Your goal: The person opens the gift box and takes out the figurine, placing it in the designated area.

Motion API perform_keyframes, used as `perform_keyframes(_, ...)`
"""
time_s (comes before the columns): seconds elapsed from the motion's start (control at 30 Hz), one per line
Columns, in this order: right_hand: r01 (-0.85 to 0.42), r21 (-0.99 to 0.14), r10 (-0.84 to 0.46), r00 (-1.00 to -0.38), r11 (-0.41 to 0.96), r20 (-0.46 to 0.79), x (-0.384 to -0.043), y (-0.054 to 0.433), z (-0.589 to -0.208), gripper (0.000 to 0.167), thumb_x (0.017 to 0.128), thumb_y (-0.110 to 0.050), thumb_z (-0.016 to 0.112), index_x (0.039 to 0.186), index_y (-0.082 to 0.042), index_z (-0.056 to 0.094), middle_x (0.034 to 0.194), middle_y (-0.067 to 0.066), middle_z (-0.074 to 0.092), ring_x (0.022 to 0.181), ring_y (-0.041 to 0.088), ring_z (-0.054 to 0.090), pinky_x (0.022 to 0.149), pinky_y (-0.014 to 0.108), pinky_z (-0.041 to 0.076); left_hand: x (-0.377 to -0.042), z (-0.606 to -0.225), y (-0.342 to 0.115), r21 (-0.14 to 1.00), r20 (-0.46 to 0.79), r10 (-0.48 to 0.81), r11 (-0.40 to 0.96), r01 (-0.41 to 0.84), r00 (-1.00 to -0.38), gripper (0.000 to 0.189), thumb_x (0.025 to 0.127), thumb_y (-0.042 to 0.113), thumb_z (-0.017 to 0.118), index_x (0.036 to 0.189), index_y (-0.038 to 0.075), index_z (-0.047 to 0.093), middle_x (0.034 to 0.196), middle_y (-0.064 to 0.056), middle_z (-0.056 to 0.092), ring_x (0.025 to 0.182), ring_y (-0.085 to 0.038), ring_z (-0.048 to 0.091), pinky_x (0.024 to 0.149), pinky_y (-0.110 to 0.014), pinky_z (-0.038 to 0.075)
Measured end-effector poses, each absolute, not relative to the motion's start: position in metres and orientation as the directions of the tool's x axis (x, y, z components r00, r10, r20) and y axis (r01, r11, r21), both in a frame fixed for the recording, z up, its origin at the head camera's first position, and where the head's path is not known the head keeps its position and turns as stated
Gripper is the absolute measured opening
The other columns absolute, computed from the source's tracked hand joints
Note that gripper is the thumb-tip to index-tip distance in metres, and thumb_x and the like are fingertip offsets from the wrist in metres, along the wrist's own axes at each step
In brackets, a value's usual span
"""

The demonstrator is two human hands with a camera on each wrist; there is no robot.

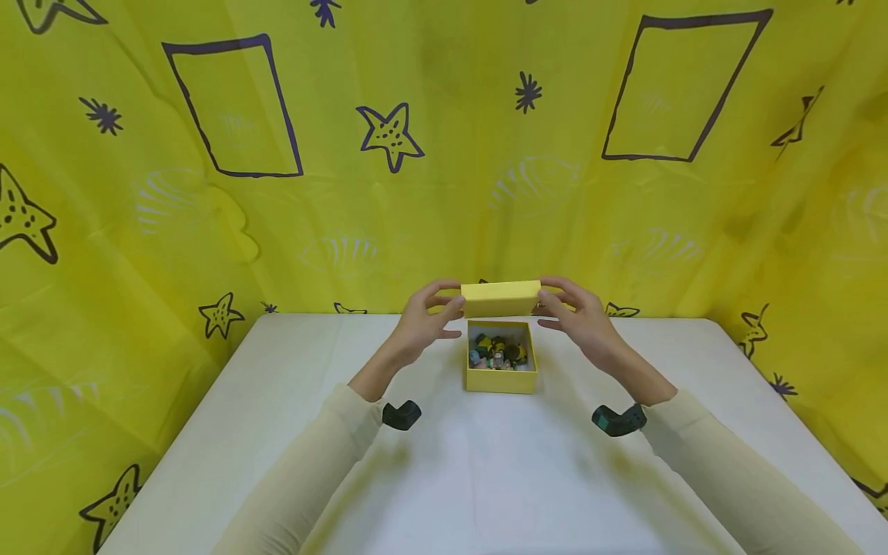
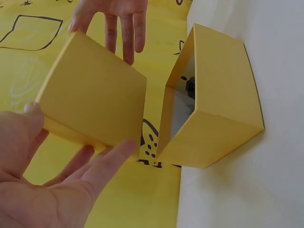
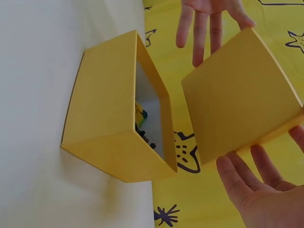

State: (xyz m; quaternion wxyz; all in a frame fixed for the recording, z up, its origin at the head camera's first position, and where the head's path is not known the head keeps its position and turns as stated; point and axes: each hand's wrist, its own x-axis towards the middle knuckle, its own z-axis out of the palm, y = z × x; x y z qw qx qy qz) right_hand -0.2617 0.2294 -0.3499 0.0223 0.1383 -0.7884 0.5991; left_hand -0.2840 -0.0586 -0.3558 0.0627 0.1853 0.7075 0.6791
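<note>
A yellow box lid [image 1: 501, 299] is held up above an uncovered yellow box [image 1: 501, 381] by both hands, one at each side. My left hand [image 1: 425, 317] grips its left side, thumb near a corner [image 2: 40, 113] and fingers along the edge. On the opposite side my right hand [image 1: 581, 320] grips it the same way. The wrist views show a gap between the lid [image 3: 237, 95] and the box's open top. Inside the box lie several small colourful figurines [image 1: 498, 354], some green and yellow, with their lower parts hidden by the front wall.
The box stands on a white table [image 1: 486, 470] near its far edge. Behind and on both sides hangs a yellow curtain [image 1: 444, 208] printed with starfish and frames. Dark devices [image 1: 401, 415] are worn at both wrists.
</note>
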Motion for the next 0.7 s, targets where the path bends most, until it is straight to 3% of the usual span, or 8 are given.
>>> perform_keyframes(0.1, -0.273, -0.935, -0.228, -0.948, 0.227, 0.222, -0.262, 0.233, -0.351, 0.047, 0.107, -0.029, 0.059, 0.145, -0.003, 0.05, 0.135, 0.025, 0.059, 0.121, 0.043, 0.062, 0.096, 0.038, 0.057, -0.285, -0.359, -0.064, 0.986, 0.162, 0.386, -0.04, 0.159, -0.908, 0.039, 0.103, 0.009, 0.064, 0.14, 0.004, 0.055, 0.135, -0.025, 0.055, 0.126, -0.049, 0.057, 0.087, -0.049, 0.061)
perform_keyframes(0.2, -0.296, -0.927, -0.271, -0.934, 0.23, 0.231, -0.261, 0.238, -0.351, 0.047, 0.106, -0.028, 0.061, 0.143, -0.002, 0.052, 0.134, 0.023, 0.06, 0.117, 0.031, 0.067, 0.098, 0.035, 0.056, -0.285, -0.36, -0.069, 0.986, 0.164, 0.42, -0.078, 0.145, -0.893, 0.04, 0.101, 0.005, 0.065, 0.14, 0.002, 0.056, 0.138, -0.024, 0.054, 0.128, -0.047, 0.056, 0.092, -0.05, 0.059)
perform_keyframes(0.37, -0.304, -0.919, -0.343, -0.916, 0.251, 0.209, -0.259, 0.246, -0.35, 0.045, 0.105, -0.024, 0.063, 0.143, -0.003, 0.052, 0.144, 0.018, 0.055, 0.117, 0.016, 0.067, 0.103, 0.031, 0.053, -0.284, -0.361, -0.076, 0.99, 0.141, 0.467, -0.093, 0.11, -0.873, 0.042, 0.098, 0.0, 0.067, 0.139, -0.001, 0.057, 0.144, -0.021, 0.053, 0.129, -0.041, 0.057, 0.098, -0.047, 0.057)
perform_keyframes(0.57, -0.296, -0.924, -0.413, -0.893, 0.242, 0.177, -0.258, 0.251, -0.349, 0.045, 0.102, -0.017, 0.067, 0.143, -0.003, 0.055, 0.152, 0.021, 0.049, 0.128, 0.012, 0.058, 0.102, 0.02, 0.05, -0.283, -0.365, -0.082, 0.993, 0.109, 0.493, -0.083, 0.079, -0.863, 0.043, 0.096, -0.005, 0.068, 0.138, -0.004, 0.058, 0.143, -0.02, 0.057, 0.127, -0.033, 0.061, 0.097, -0.04, 0.057)
perform_keyframes(0.7, -0.278, -0.936, -0.45, -0.879, 0.217, 0.157, -0.258, 0.253, -0.351, 0.053, 0.1, -0.013, 0.069, 0.148, -0.002, 0.05, 0.156, 0.021, 0.044, 0.136, 0.019, 0.052, 0.1, 0.022, 0.052, -0.281, -0.369, -0.085, 0.994, 0.094, 0.484, -0.091, 0.057, -0.87, 0.042, 0.096, -0.005, 0.068, 0.137, -0.005, 0.059, 0.142, -0.02, 0.058, 0.127, -0.032, 0.062, 0.097, -0.039, 0.057)
